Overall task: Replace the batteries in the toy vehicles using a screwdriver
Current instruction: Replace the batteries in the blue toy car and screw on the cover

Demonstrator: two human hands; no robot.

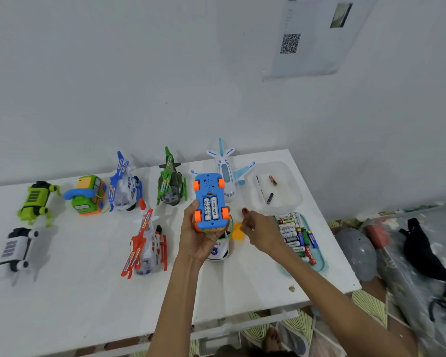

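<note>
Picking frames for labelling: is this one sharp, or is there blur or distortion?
Head view: batteries in the blue toy car read clearly; the right hand and the white robot dog at left are smeared; the wall poster leans with wide-angle stretch; lighting soft, shadows faint.

QR-code sheet (312,39) on wall (113,73), grey helmet (355,253), black strap (420,251)

A white table (83,300) spanned the lower frame. A red helicopter (146,244) lay at centre, a battery tray (321,265) toward the lower right.
</note>
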